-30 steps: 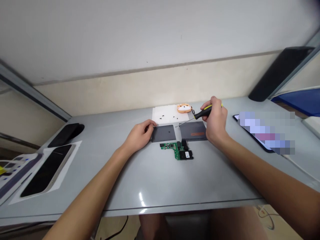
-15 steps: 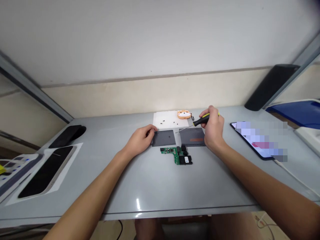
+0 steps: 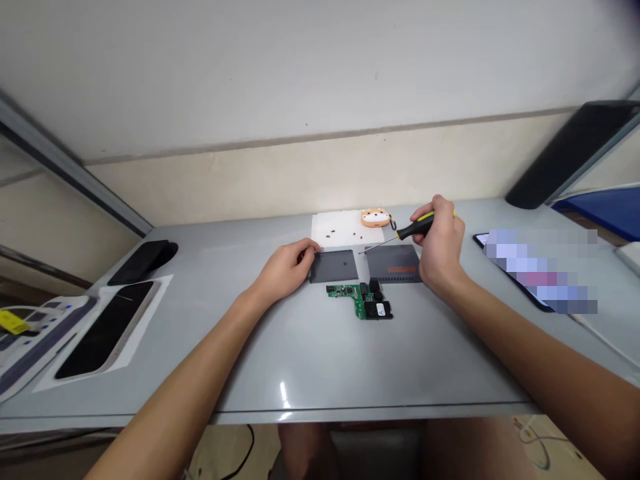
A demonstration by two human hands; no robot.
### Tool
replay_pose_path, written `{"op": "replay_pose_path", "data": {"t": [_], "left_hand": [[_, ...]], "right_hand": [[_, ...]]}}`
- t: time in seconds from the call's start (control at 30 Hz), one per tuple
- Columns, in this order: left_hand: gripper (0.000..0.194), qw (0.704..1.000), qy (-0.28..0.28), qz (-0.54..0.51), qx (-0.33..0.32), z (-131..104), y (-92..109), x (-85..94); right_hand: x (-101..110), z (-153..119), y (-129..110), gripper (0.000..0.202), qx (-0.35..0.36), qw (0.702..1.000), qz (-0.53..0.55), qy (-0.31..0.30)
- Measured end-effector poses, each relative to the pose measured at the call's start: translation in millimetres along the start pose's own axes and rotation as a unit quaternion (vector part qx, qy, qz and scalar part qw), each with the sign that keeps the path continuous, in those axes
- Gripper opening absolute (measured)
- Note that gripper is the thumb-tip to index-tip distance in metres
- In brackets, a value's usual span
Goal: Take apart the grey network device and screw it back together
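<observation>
gripping the screwdriver (image 3: 416, 227), the right hand (image 3: 442, 245) has seemingly barely moved.

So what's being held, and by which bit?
The right hand holds a screwdriver by its handle. Whether the left hand grips the left grey panel, I can't tell.

Right grip (image 3: 443, 243): screwdriver (image 3: 416, 228), tip between my two dark panels (image 3: 332, 266) (image 3: 393, 263) | left grip (image 3: 287, 270): at left panel's edge | circuit board (image 3: 357, 299): nearer me.
</observation>
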State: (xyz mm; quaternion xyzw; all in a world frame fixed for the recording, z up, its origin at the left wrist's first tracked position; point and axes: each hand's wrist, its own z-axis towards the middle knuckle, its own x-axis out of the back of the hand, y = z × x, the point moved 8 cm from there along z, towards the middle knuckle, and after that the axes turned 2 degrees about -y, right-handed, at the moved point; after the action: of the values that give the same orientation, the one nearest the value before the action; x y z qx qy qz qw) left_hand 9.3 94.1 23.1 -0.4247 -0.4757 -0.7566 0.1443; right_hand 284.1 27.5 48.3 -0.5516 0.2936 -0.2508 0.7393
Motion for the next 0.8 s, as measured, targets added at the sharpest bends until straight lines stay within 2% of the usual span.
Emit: {"op": "replay_pose_path", "data": {"t": [0.8], "left_hand": [[0.036,1.000,-0.006,0.010,0.013,-1.3,-1.9,0.7]], "right_hand": [[-1.0,1.0,1.9,0.045,-0.004,1.000,0.001,-0.015]]}}
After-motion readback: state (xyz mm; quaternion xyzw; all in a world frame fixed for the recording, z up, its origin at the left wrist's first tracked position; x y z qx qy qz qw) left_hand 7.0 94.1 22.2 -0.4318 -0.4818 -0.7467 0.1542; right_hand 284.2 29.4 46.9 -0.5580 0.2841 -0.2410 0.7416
